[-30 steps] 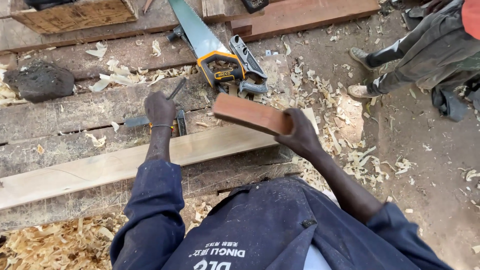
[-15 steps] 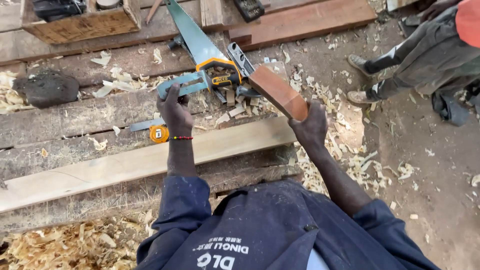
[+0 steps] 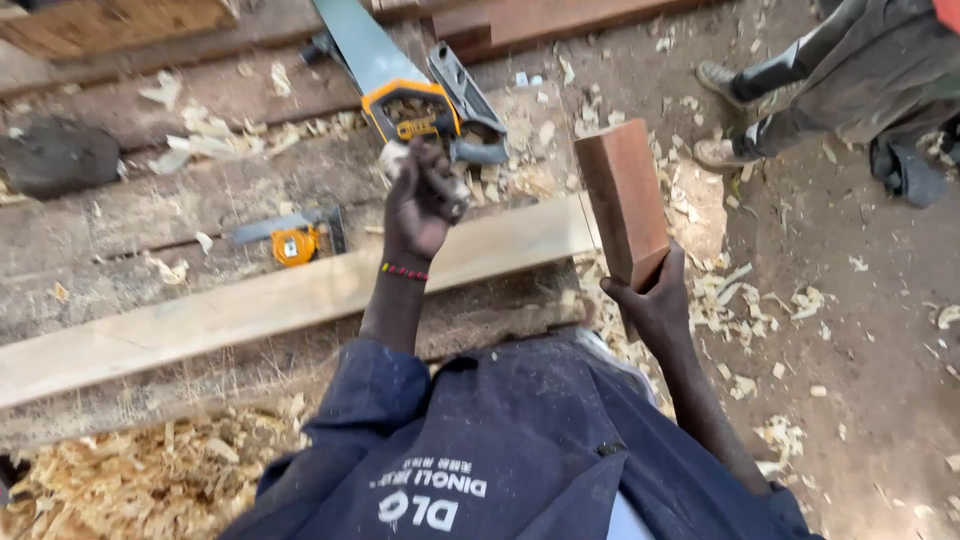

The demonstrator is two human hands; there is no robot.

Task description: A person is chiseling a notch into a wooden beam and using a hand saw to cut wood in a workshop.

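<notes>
While I'm bent over the bench, closest to me is my own dark blue work jacket [image 3: 500,470], with a heap of pale wood shavings [image 3: 130,480] down at my left side. My right hand [image 3: 650,305] is wrapped tight around the lower end of a reddish-brown wooden block [image 3: 622,200], thumb on one face and fingers round the back, holding it nearly upright out past the end of the bench, over the dirt floor [image 3: 850,350] littered with chips. My left hand [image 3: 425,200] is stretched forward over the long pale plank [image 3: 250,310] that runs across the bench. The fingers are curled in and bunched up, and something pale shows at the tips, but it's too blurry for me to say what they're pinching, if anything. It's sitting right by the handle of the handsaw.

Just past the plank, left of my wrist, there's a yellow tape measure [image 3: 295,245] lying next to a metal try square [image 3: 290,222] on the rough grey boards. Further out is the handsaw [image 3: 385,70] with its orange and black handle, and a dark metal tool [image 3: 465,105] just beside it. Way off at the far right, somebody's legs and shoes [image 3: 730,115] are standing in the dirt.
</notes>
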